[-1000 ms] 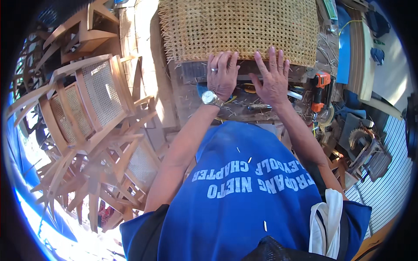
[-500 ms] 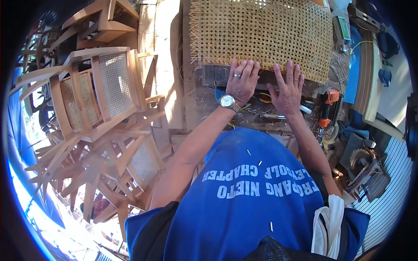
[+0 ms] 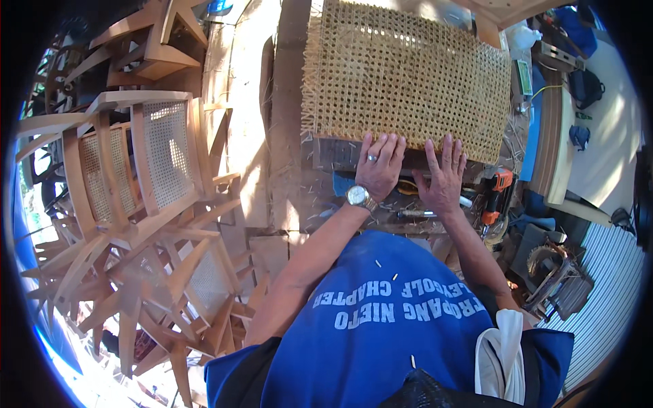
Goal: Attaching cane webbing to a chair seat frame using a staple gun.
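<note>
Woven cane sheet (image 3: 408, 81): spread over the worktop (image 3: 288, 122), straw-coloured, full of small holes, with loose strand ends fringing its left edge.
Left hand (image 3: 379, 170): at the middle of the sheet's near edge, fingertips on the weave, a ring (image 3: 372, 158) on one finger and a watch (image 3: 356, 195) at the wrist.
Right hand (image 3: 442, 183): on the same edge, farther right, fingers stretched forward, thumb out to the side.
Grip: both hands released, fingers laid on the sheet rather than closed round it.
Under the near edge: a dark board (image 3: 333, 151), partly covered by the sheet.
Far right corner: a wooden frame (image 3: 507, 10) crowds the sheet there; whether they touch, I cannot tell.
Near side: a slim tool (image 3: 415, 214) by the right hand, among straw scraps.
Right of the sheet: an orange and black power drill (image 3: 498, 187) near its corner; beyond, a blue strip (image 3: 530, 146) and a machine with a toothed disc (image 3: 544, 262).
Left of the sheet: well apart, a wooden chair (image 3: 166, 149) with cane panels, above piled frames (image 3: 156, 285).
Writing: pale capitals across the blue shirt (image 3: 408, 367), nearer the wearer than the sheet, upside down in this view.
Packet: green and white packet (image 3: 524, 77) just right of the sheet, any print too small to read.
</note>
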Available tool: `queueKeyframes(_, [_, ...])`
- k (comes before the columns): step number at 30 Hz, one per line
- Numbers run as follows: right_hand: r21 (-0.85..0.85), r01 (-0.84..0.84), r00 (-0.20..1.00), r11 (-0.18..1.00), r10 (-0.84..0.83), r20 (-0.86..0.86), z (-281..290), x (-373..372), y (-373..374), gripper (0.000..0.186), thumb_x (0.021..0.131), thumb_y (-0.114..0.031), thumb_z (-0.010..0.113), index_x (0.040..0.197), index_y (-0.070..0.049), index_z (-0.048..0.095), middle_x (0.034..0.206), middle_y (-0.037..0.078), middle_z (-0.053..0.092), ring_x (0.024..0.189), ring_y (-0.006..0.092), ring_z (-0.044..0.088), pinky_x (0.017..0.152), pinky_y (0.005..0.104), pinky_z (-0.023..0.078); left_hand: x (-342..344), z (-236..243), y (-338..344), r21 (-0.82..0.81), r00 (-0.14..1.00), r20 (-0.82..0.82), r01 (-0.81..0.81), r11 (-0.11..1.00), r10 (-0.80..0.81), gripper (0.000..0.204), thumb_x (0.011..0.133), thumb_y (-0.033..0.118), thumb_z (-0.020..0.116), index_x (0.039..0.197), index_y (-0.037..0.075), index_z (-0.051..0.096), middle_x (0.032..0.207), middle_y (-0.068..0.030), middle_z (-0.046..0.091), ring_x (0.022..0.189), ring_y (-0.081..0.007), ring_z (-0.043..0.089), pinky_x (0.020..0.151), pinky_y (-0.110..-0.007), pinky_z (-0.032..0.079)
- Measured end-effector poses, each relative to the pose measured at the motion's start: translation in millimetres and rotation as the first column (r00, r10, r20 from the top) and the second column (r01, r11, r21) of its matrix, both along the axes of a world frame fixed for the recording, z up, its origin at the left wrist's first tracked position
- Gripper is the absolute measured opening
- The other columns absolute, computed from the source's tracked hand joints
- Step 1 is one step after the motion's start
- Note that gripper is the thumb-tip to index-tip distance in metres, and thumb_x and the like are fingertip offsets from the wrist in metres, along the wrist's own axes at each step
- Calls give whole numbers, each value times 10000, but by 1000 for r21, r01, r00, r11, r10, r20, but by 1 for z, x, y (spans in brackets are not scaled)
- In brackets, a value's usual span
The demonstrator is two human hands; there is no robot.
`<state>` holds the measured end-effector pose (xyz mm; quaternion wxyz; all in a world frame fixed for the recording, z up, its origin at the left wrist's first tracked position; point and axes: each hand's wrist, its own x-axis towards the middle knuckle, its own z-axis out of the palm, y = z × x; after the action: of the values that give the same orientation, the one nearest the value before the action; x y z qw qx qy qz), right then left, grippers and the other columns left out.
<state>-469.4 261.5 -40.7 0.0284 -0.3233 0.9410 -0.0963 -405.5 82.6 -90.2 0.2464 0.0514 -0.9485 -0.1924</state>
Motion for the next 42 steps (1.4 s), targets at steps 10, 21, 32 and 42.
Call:
queueKeyframes(10, [42,-4,999,999,2,46,1,1,1,890,876,-337,760,1641,-226,318,1708,242,153,1579,476,98,1237,634,108,3,-1,1,50,1000,-4,6,999,-6,512,852,225,778,1339,110,671,1336,-65,603,1288,-253,541,1185,-527,390])
queueKeyframes(21, [-72,73,996,995,-69,58,-9,2,6,820,853,-307,763,1594,-220,424,1699,243,196,1579,464,119,1252,605,75,-2,8,1,-10,995,79,54,998,-53,523,882,217,768,1371,90,636,1329,-115,617,1282,-297,548,1178,-573,370])
queueKeyframes(32, [-215,134,990,967,-121,72,-14,7,5,814,849,-356,762,1588,-305,427,1712,177,203,1596,410,94,1268,575,55,-4,19,1,-134,989,140,67,989,-48,498,878,242,778,1329,67,655,1328,-133,592,1276,-320,541,1194,-559,350])
queueKeyframes(42, [-308,108,994,945,-97,51,-19,4,4,776,861,-335,756,1571,-289,448,1696,181,240,1587,424,121,1266,583,52,-11,21,-4,-142,982,182,74,987,-48,392,923,232,732,1254,30,671,1288,-154,641,1210,-363,601,1054,-522,486])
